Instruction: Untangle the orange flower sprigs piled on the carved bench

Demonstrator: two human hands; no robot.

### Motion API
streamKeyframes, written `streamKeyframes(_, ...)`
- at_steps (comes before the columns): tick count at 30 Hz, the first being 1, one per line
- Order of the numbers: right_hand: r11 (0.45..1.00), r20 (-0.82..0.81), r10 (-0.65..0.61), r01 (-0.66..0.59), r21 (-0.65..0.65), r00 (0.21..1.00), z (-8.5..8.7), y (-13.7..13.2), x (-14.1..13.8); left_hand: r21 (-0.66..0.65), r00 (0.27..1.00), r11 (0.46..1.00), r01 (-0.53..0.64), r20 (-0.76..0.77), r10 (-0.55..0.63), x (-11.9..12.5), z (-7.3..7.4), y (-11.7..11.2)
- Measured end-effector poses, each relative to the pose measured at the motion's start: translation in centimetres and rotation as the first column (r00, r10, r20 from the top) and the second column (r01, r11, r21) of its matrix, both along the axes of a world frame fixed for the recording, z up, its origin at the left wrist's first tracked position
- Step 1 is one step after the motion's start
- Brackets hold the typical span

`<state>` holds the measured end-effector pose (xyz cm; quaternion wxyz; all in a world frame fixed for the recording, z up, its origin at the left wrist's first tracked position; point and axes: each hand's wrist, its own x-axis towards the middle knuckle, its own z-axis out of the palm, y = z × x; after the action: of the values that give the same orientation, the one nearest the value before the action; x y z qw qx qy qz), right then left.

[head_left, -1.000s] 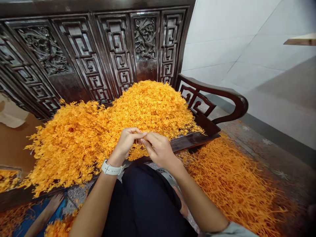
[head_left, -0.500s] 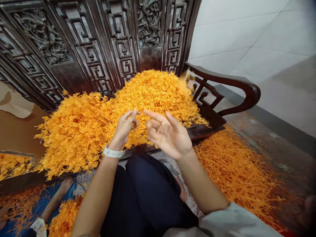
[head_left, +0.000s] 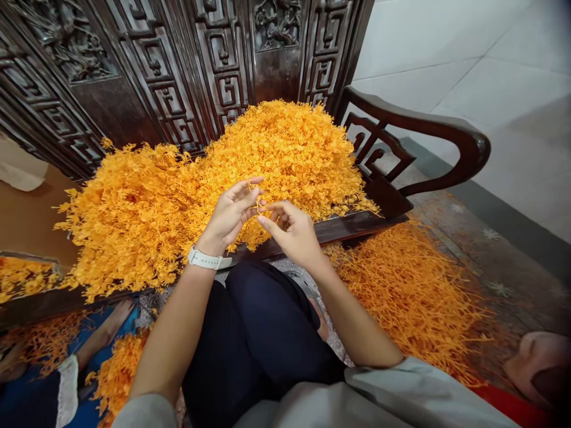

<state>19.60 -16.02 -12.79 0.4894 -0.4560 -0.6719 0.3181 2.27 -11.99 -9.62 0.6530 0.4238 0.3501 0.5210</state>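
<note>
A big heap of small orange plastic sprigs covers the seat of a dark carved wooden bench. In front of the heap my left hand, a white watch on its wrist, pinches one orange sprig between thumb and fingers. My right hand is curled close against it, its fingertips meeting the same sprig from the right. Both hands hover above my dark-trousered knee.
A second spread of thin orange stems lies on the floor right of the bench. The curved armrest stands at the right. Another person's foot and blue clothing are at lower left; a person lies at lower right.
My right hand, flung open half a second ago, has come back and closed on the sprig at my left hand. The view has tilted down slightly.
</note>
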Motion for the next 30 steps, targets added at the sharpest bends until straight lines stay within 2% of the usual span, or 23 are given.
streamKeyframes(3,0.986,0.183,-0.084,0.056,0.158,0.980,-0.8,0.5,0.3,0.000,0.986,0.993,-0.115,0.121,0.114,-0.3,-0.1,0.5)
streamKeyframes(6,0.983,0.199,-0.108,0.075,0.165,0.974,-1.7,1.0,0.5,0.022,0.963,0.977,-0.211,0.175,0.204,-0.9,-0.3,1.1)
streamKeyframes(8,0.998,0.031,-0.019,0.017,0.060,0.999,-2.1,1.3,0.5,0.052,0.961,0.968,-0.247,0.141,0.237,-1.0,-0.2,1.2)
streamKeyframes(10,0.994,-0.225,0.065,-0.083,-0.071,0.972,-2.2,1.5,0.3,0.081,0.966,0.963,-0.256,0.046,0.253,-0.8,-0.1,1.0)
streamKeyframes(13,0.977,-0.486,0.052,-0.146,-0.157,0.872,-1.6,1.6,0.0,0.105,0.970,0.977,-0.185,-0.140,0.199,-0.1,0.1,0.4)
streamKeyframes(16,0.978,-0.571,0.006,-0.123,-0.167,0.821,-0.6,1.6,0.0,0.116,0.965,0.991,-0.061,-0.246,0.088,0.4,0.0,0.1)
streamKeyframes(18,0.975,-0.561,-0.004,-0.122,-0.187,0.828,-0.1,1.6,0.4,0.148,0.958,0.988,-0.045,-0.275,0.085,0.4,-0.2,0.2)
streamKeyframes(25,0.971,-0.436,0.077,-0.166,-0.169,0.897,0.1,1.8,1.4,0.241,0.924,0.954,-0.178,-0.293,0.246,0.1,0.0,0.3)
streamKeyframes(30,0.960,-0.283,0.177,-0.228,-0.161,0.943,0.6,2.5,1.2,0.278,0.916,0.959,-0.060,-0.367,0.164,0.4,-0.4,0.0)
